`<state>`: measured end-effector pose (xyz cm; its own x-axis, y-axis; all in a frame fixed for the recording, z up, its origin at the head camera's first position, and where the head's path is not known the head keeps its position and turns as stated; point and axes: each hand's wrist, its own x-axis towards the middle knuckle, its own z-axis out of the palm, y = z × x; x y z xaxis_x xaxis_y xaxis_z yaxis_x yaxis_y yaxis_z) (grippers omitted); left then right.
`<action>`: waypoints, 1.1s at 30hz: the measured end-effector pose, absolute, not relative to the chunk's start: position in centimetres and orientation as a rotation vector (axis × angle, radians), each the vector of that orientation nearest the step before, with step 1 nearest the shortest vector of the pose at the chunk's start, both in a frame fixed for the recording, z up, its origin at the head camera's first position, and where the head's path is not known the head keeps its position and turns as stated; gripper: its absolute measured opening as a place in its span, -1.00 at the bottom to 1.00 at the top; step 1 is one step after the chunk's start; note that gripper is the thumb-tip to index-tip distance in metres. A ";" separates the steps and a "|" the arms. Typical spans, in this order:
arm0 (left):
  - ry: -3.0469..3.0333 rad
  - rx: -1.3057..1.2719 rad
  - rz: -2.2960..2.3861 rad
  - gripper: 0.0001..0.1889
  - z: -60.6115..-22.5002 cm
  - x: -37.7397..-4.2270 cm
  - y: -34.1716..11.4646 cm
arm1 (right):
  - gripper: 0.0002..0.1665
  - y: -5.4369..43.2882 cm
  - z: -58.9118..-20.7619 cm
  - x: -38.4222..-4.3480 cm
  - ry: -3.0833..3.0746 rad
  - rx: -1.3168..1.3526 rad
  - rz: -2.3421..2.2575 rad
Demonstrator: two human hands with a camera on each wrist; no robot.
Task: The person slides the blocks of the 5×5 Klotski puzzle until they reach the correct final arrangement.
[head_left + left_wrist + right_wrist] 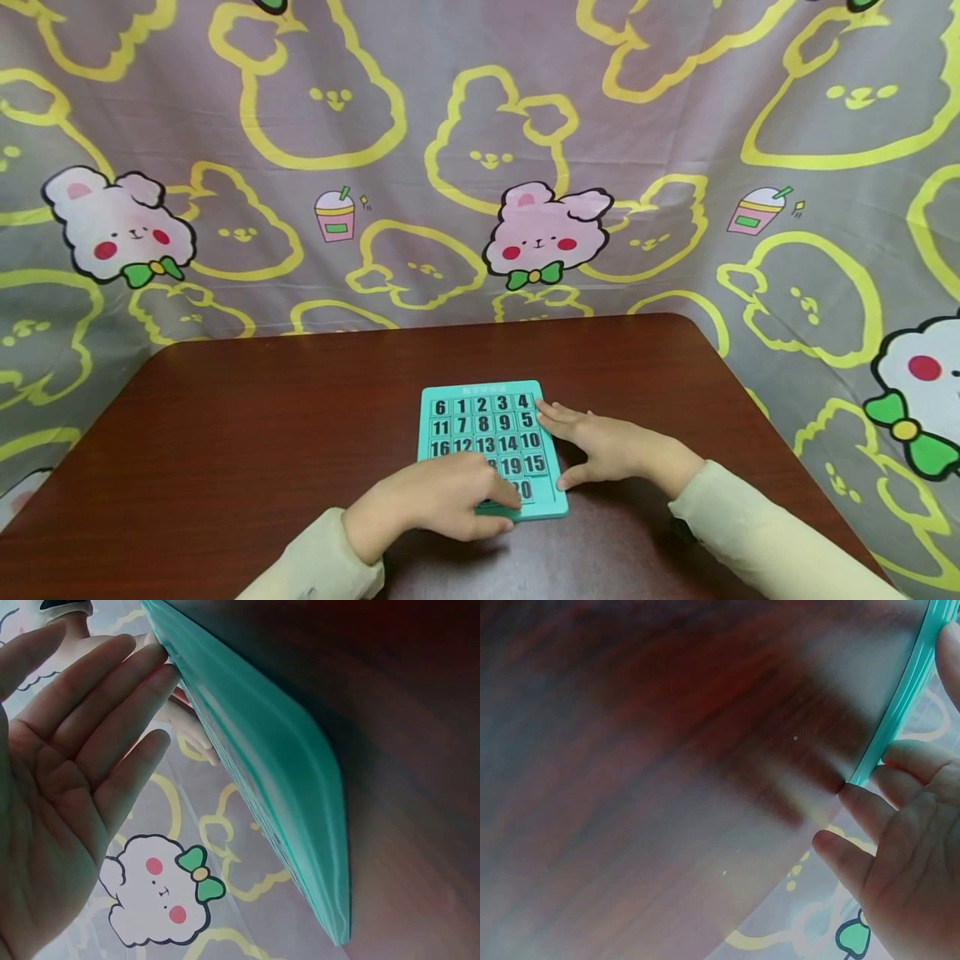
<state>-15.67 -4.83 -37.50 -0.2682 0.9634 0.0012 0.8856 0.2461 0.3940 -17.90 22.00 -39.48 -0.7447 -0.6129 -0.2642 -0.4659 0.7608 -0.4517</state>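
A teal number slide puzzle (555,505) lies flat on the table, its black-numbered tiles in rows; the top row reads 6, 1, 2, 3, 4. An empty slot shows at its lower right corner, beside the 20 tile. My left hand (442,497) is over the lower left part, hiding several tiles, with a fingertip at the 20 tile. In the left wrist view its fingers look nearly straight beside the puzzle's edge (292,742). Along the right edge rests my right hand (611,446), fingers extended, fingertips touching the frame (900,705).
The dark reddish-brown wooden table (285,417) extends around the puzzle on all sides. A grey curtain (420,183) with yellow outlines and cartoon rabbits hangs behind the table and along both sides.
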 end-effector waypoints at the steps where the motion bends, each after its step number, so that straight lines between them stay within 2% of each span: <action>1: 2.272 1.729 0.469 -0.84 -37.5 -15.7 -4.7 | 0.13 22.0 -39.5 -17.9 2.558 -0.821 -0.508; 21: 2.266 1.693 0.365 -0.75 -37.0 -15.4 -2.6 | 0.14 21.9 -39.7 -18.0 2.550 -0.832 -0.535; 28: 2.348 1.712 0.296 -0.73 -36.3 -14.6 -3.9 | 0.15 22.0 -39.6 -17.9 2.562 -0.821 -0.517; 33: 2.415 1.724 0.314 -0.84 -36.0 -13.8 -5.6 | 0.15 22.1 -39.5 -17.9 2.572 -0.813 -0.507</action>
<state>-13.83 -5.58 -36.01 -0.3243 0.9459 -0.0061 0.9128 0.3146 0.2602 -17.90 22.05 -39.52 -0.7535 -0.6051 -0.2573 -0.4622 0.7657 -0.4473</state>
